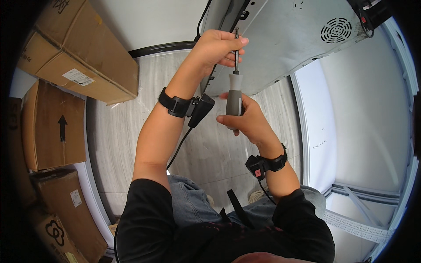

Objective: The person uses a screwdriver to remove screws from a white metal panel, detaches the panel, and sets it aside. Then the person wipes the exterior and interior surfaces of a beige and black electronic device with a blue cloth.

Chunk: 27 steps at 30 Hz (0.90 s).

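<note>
A screwdriver with a grey, two-tone handle and a thin metal shaft points away from me. My right hand is wrapped round its handle. Farther up, my left hand pinches the shaft between thumb and fingers, close to the tip. A small screw appears to sit at the tip, though it is too small to be sure. Just beyond lies the edge of a grey metal panel, which has a round slotted vent. I cannot tell whether the tip touches the panel.
Cardboard boxes are stacked along the left side. A white metal frame stands at the right. A black cable hangs by the panel's left edge. Each of my forearms wears a black strapped device with a cord. Below is a grey wood-look floor.
</note>
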### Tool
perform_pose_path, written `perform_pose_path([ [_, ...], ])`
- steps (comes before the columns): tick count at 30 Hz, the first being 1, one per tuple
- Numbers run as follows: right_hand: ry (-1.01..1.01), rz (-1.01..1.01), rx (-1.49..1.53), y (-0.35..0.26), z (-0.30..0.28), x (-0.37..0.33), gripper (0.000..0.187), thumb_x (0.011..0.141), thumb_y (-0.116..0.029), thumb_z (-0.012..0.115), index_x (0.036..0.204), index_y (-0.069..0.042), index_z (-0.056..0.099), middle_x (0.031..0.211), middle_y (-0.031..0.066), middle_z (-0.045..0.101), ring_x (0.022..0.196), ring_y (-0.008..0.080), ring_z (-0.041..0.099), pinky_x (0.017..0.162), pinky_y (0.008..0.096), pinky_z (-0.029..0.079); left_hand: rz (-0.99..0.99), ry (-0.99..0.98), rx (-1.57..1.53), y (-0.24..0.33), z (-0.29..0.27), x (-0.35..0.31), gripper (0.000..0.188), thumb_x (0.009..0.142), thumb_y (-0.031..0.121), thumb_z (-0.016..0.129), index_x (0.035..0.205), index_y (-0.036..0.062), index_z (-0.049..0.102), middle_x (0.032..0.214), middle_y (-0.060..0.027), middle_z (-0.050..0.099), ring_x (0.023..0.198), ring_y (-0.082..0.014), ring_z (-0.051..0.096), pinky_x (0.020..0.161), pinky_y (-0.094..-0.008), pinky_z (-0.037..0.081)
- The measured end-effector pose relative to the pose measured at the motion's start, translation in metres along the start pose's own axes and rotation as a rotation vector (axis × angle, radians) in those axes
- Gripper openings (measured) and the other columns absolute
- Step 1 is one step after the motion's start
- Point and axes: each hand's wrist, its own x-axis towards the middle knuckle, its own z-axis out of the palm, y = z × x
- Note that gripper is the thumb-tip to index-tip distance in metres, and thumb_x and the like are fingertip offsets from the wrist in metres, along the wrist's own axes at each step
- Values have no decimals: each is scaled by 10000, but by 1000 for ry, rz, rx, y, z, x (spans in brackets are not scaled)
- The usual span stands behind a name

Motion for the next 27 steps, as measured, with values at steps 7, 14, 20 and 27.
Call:
perform_pose_path([
  [7,-116,-50,437,2,-5,-4,463,752,-78,738,1149,-39,503,862,28,592,752,129,616,561,266,511,16,-2,-18,-4,-1,2,374,856,267,685,1084,-25,632,817,-72,660,657,-126,651,599,-234,543],
  [14,2,-14,52,9,-10,0,441,771,-43,709,1153,-31,490,855,13,590,754,135,623,575,249,507,7,8,88,1,5,3,321,882,255,652,1052,-18,648,803,-68,664,665,-128,656,586,-240,543],
  [20,-95,-104,383,10,-9,-4,419,779,-29,689,1157,-28,509,919,33,605,833,139,614,580,254,515,30,-1,7,-7,-3,8,311,897,250,628,1038,-26,647,830,-87,678,676,-137,668,598,-245,555],
  [27,-32,-122,296,24,-16,-4,384,784,12,682,1130,-36,522,935,26,601,841,121,600,607,260,533,-3,-3,-50,-1,2,3,311,909,246,604,1055,-27,638,847,-109,682,678,-154,680,617,-256,574],
])
